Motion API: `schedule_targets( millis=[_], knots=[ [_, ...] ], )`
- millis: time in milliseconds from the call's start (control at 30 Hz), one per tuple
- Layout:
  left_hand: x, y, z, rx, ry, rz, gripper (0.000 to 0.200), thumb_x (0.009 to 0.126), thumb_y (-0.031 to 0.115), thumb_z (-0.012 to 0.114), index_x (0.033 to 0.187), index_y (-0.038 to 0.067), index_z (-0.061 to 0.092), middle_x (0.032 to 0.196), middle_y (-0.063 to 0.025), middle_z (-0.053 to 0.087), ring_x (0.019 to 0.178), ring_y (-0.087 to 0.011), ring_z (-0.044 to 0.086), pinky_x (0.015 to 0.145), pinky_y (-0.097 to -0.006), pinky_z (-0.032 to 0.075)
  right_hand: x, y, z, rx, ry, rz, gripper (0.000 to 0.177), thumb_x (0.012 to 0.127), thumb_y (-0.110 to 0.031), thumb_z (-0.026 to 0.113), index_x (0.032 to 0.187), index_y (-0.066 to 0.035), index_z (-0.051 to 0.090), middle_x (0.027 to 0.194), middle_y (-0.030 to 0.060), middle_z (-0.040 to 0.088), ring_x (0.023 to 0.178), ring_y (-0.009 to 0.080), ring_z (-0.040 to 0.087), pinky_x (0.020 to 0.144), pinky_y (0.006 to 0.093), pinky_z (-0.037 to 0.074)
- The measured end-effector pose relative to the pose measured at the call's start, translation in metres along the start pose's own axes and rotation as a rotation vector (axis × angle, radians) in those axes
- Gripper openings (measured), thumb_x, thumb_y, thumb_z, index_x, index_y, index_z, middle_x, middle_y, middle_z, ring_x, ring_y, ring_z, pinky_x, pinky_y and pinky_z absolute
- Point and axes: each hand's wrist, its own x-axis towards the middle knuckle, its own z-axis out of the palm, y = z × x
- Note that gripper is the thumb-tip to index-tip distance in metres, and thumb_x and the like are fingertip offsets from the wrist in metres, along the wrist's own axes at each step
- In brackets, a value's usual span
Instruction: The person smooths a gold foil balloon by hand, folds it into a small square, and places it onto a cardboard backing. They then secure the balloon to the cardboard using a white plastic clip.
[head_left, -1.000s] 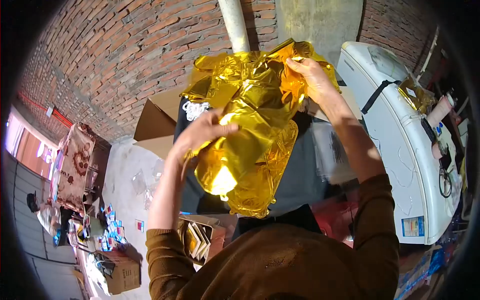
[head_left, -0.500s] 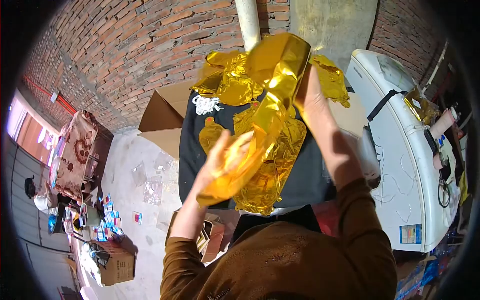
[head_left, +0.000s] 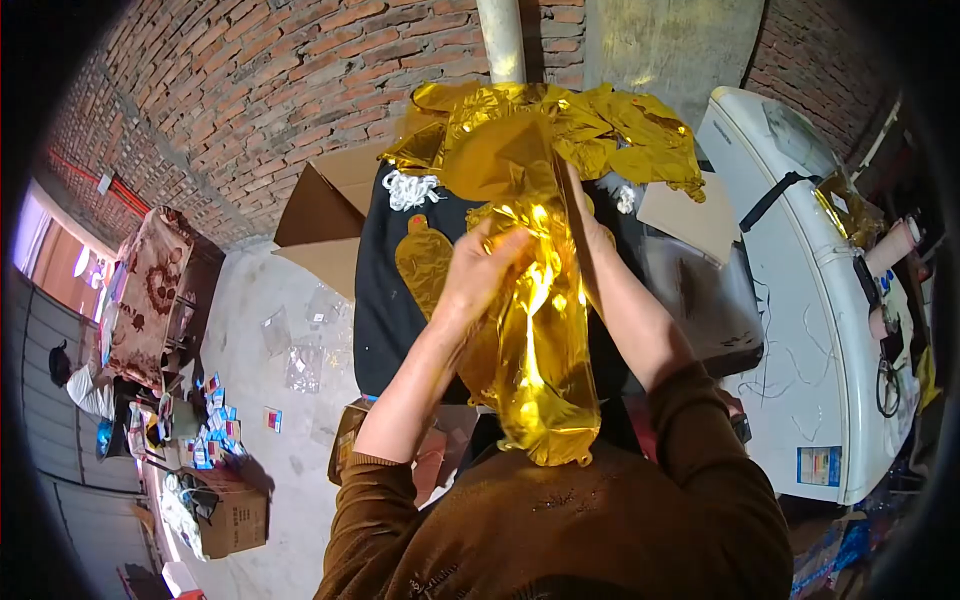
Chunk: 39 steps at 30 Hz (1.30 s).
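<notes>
A long, flat gold foil balloon hangs upright in front of my chest, its lower end near my sweater. My left hand pinches its left side at mid-height, thumb and fingertips on the foil. On the right edge, my right hand grips it, with most of the fingers hidden behind the foil. Beneath, partly covered, more gold foil lies on the black table cover. A rounded gold foil piece with a red tab lies to the left. Several crumpled gold foil balloons are spread along the back.
White string lies bundled at the table's back left, beside an open cardboard box. A cardboard sheet and a clear plastic bag are at the right. Beyond stands a white freezer. Another person is at far left.
The balloon has swung from a slant to nearly vertical, its lower end coming down toward my body. My left hand has moved up and right; my right hand has come lower.
</notes>
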Motion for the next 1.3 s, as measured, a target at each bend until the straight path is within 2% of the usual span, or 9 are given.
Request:
schedule_targets(
  millis=[67,267,300,400,533,733,933,1033,1300],
  knots=[
    [0.006,0.011,-0.006,0.236,0.201,0.335,0.023,0.101,0.009,0.069,0.120,-0.003,0.066,0.102,-0.0043,0.072,0.087,-0.0082,0.063,0.077,-0.0250,0.052,0.000,0.014,-0.007,-0.015,0.231,-0.025,0.052,0.104,-0.053,0.052,0.123,-0.006,0.065,0.110,0.0086,0.071,0.099,0.0202,0.068,0.093,0.0409,0.056],
    [0.024,0.003,-0.053,0.051,0.160,0.092,0.024,0.100,0.006,0.067,0.122,-0.004,0.063,0.102,-0.0042,0.072,0.084,-0.0100,0.067,0.074,-0.0257,0.054,-0.057,0.010,-0.015,0.063,-0.064,0.289,0.070,0.099,-0.044,0.065,0.153,-0.006,0.043,0.146,0.0115,0.056,0.129,0.0243,0.057,0.112,0.0433,0.046],
    [0.023,0.007,-0.048,-0.050,0.138,0.053,0.025,0.100,0.006,0.067,0.123,-0.004,0.063,0.104,-0.0047,0.072,0.086,-0.0105,0.067,0.074,-0.0260,0.055,-0.068,0.011,-0.003,0.082,-0.230,0.220,0.065,0.100,-0.029,0.069,0.154,-0.007,0.040,0.140,0.0105,0.060,0.125,0.0210,0.061,0.106,0.0419,0.051],
    [0.023,0.005,-0.038,-0.153,0.090,-0.027,0.029,0.101,0.007,0.068,0.127,-0.004,0.062,0.109,-0.0061,0.073,0.088,-0.0119,0.069,0.078,-0.0268,0.056,-0.078,0.030,-0.009,-0.046,0.055,0.336,0.072,0.092,-0.007,0.077,0.154,-0.007,0.041,0.139,0.0105,0.061,0.125,0.0200,0.062,0.105,0.0386,0.053],
    [0.006,0.004,-0.025,-0.339,0.055,-0.146,0.038,0.103,0.014,0.068,0.137,-0.001,0.059,0.122,-0.0073,0.071,0.099,-0.0153,0.072,0.086,-0.0293,0.059,-0.053,0.026,-0.005,-0.230,0.505,0.399,0.041,0.096,-0.017,0.074,0.131,-0.002,0.060,0.113,0.0087,0.072,0.098,0.0188,0.071,0.089,0.0338,0.059],
    [-0.028,-0.015,-0.020,-0.476,-0.106,-0.369,0.063,0.099,0.035,0.075,0.147,0.001,0.051,0.137,-0.0083,0.064,0.123,-0.0193,0.063,0.101,-0.0369,0.054,-0.005,0.029,-0.018,-0.285,0.377,0.087,0.039,0.106,-0.027,0.055,0.129,0.002,0.067,0.119,0.0097,0.074,0.102,0.0179,0.070,0.091,0.0339,0.055],
    [-0.047,-0.016,-0.034,-0.287,-0.030,-0.298,0.031,0.096,0.018,0.078,0.122,0.004,0.070,0.108,-0.0048,0.076,0.097,-0.0154,0.072,0.087,-0.0320,0.057,0.024,0.003,0.019,-0.316,0.395,0.006,0.030,0.101,-0.029,0.069,0.119,-0.005,0.071,0.106,0.0053,0.073,0.095,0.0146,0.067,0.083,0.0326,0.053],
    [-0.044,0.013,-0.069,-0.069,0.203,-0.199,0.017,0.098,0.022,0.076,0.098,0.006,0.071,0.080,0.0036,0.067,0.063,-0.0069,0.057,0.058,-0.0264,0.047,0.053,-0.024,0.002,-0.418,0.319,-0.075,0.024,0.095,-0.027,0.079,0.105,-0.006,0.073,0.096,0.0059,0.073,0.079,0.0138,0.067,0.069,0.0305,0.055],
    [-0.059,-0.011,-0.107,-0.181,0.170,-0.063,0.019,0.104,0.026,0.070,0.101,0.008,0.069,0.090,0.0010,0.071,0.077,-0.0066,0.063,0.070,-0.0229,0.049,0.125,-0.050,-0.094,-0.438,0.259,0.089,0.029,0.086,-0.024,0.089,0.100,-0.007,0.071,0.088,0.0026,0.071,0.071,0.0146,0.064,0.058,0.0283,0.053]
  ],
)
